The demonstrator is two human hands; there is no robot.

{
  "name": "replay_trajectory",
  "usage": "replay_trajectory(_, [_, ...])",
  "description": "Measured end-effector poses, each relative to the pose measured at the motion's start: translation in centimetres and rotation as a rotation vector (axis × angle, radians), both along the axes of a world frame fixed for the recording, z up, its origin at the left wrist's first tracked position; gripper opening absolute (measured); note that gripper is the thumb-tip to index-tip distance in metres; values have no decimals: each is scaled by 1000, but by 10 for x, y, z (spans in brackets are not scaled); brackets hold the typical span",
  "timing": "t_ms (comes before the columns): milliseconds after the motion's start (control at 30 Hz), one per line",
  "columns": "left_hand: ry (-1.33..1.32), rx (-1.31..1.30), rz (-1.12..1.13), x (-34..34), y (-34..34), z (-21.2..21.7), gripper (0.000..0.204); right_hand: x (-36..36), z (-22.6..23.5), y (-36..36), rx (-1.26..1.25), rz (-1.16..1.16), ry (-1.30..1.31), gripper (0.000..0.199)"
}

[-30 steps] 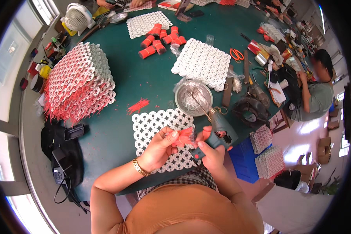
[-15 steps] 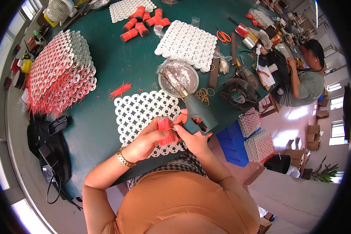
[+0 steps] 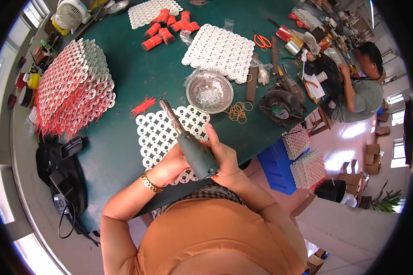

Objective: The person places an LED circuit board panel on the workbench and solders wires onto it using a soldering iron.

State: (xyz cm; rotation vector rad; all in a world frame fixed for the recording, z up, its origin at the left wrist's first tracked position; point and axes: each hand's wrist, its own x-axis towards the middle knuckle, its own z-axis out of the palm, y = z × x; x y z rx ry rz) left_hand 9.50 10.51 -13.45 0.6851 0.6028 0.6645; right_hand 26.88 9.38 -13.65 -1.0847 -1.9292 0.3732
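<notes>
My right hand grips a grey-green gun-shaped tool whose long metal tip points up and left. My left hand is closed beside the tool's body, touching it; what its fingers hold is hidden. Both hands hover over a flat white mat of joined rings lying on the green table near its front edge.
A tall stack of white ring mats with red ties stands at left. A metal bowl, loose red strips, rubber bands, another white mat, red rolls and orange scissors lie beyond. A person sits at right.
The tool has been raised into view in my right hand, its tip now pointing up and left. The small red piece held between my fingers earlier is no longer visible.
</notes>
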Motion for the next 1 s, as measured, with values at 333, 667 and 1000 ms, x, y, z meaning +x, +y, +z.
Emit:
replay_trajectory(333, [14,27,124,7,-9,10,55,3,-11,6,-131,192,447,55])
replay_trajectory(667, [16,-91,194,11,-13,-7,40,6,8,2,-76,150,114,69])
replay_trajectory(1000, [15,-47,188,9,-16,2,36,0,13,3,-35,206,145,59])
